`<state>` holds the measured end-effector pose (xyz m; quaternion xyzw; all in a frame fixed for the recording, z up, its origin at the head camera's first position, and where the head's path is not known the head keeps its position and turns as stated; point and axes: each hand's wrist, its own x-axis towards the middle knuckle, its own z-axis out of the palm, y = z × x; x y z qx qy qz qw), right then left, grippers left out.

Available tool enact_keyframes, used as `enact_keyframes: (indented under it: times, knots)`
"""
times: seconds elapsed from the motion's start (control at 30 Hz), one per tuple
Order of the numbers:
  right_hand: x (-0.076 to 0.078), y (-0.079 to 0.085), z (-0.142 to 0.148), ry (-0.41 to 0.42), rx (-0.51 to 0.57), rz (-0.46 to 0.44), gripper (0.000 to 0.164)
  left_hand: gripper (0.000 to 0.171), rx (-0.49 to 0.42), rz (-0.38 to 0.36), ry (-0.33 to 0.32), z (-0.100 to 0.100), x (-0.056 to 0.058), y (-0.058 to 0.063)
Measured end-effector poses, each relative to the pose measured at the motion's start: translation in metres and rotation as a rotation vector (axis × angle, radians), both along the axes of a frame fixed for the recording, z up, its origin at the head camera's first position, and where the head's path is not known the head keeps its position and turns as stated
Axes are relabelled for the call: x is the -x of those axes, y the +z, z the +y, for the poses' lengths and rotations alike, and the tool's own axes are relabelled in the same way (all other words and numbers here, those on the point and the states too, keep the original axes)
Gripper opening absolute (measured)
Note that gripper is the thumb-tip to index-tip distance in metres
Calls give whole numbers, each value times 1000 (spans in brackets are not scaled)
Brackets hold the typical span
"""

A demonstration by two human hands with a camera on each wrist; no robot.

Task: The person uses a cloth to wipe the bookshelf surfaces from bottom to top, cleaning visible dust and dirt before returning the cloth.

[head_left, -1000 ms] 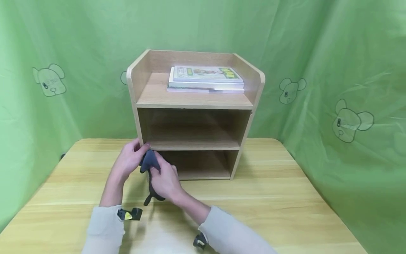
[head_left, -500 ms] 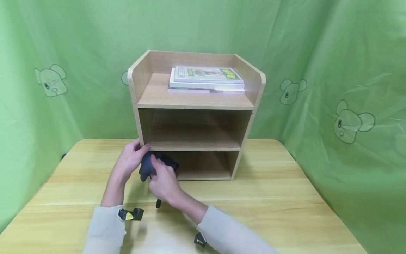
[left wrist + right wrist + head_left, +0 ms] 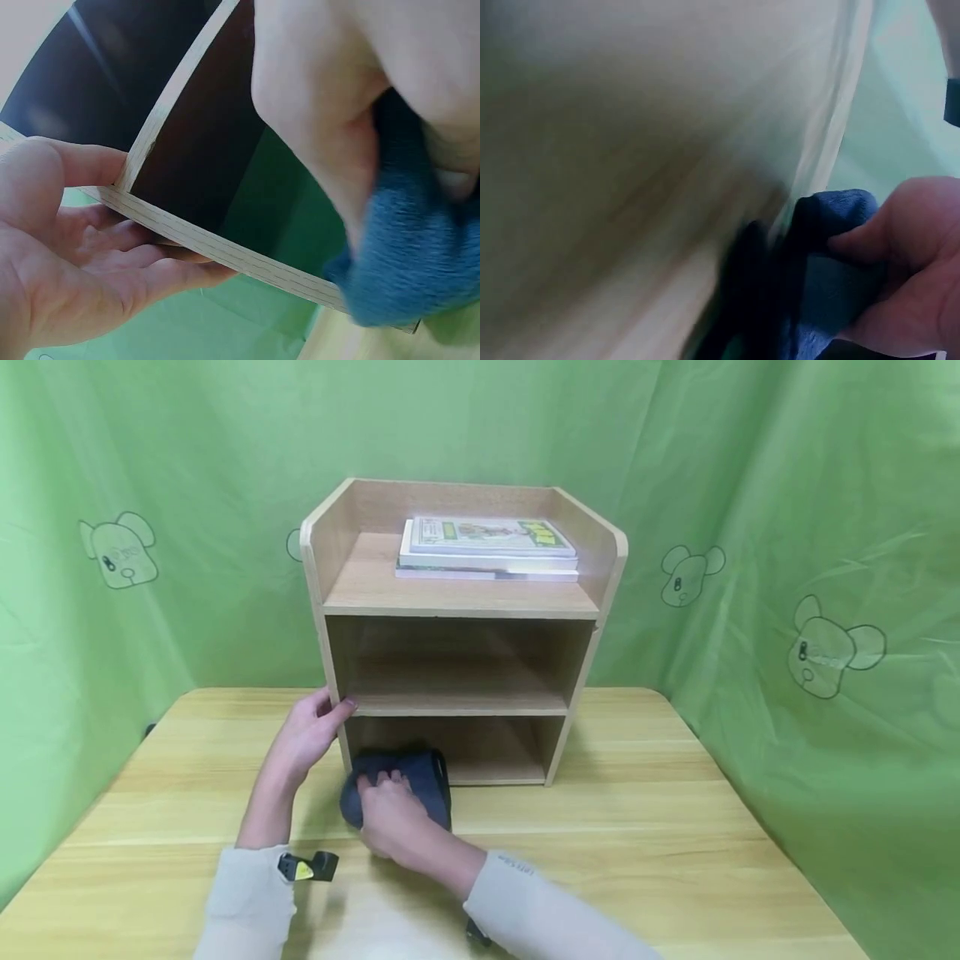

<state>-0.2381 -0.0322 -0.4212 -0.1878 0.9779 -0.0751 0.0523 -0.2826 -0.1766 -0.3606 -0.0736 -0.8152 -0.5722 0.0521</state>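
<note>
My left hand (image 3: 303, 735) grips the left side panel of a small wooden shelf unit (image 3: 450, 610). In the left wrist view its thumb lies at the end of a shelf board (image 3: 180, 97), while the fingers are on the panel's outer face. A dark blue cloth (image 3: 431, 785) is bunched in my right hand (image 3: 392, 818) at the unit's lower left front corner. In the left wrist view the cloth (image 3: 412, 255) overlaps the bottom end of the side panel (image 3: 270, 277). The right wrist view shows the thumb and fingers pinching the cloth (image 3: 836, 292).
Several stacked books (image 3: 487, 547) lie on the unit's top, inside its raised sides. The unit stands on a light wooden table (image 3: 637, 835). Green curtains (image 3: 750, 485) with mouse-like drawings hang behind and along both sides.
My right hand has moved the cloth down along the left panel's front edge from beside my left thumb to the bottom corner, where it looks more spread out. My left hand keeps its place.
</note>
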Motion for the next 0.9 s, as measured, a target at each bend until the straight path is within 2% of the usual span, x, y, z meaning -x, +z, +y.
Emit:
enact_keyframes:
  times: [0.1,0.2,0.33,0.5,0.6,0.7,0.8,0.9]
  knots:
    - [-1,-1,0,-2,-35,-13,73,48,-5,-3,-2,-1,0,-1]
    - [-1,-1,4,18,27,2,76,49,-5,-1,-6,-1,-1,-1]
    - [1,-1,10,44,227,25,68,49,0,1,-2,-1,-1,0]
    - [4,6,11,-16,523,-8,54,50,3,-6,-6,0,-1,1]
    - [5,11,11,-15,647,56,40,50,-1,-10,-10,0,-1,1]
    - [6,16,9,8,713,166,30,49,-8,-6,-8,1,-1,2]
    - [7,21,6,9,771,227,33,48,-10,-9,2,1,-2,2]
    - [6,25,3,2,823,240,39,47,-7,-17,10,1,-3,3]
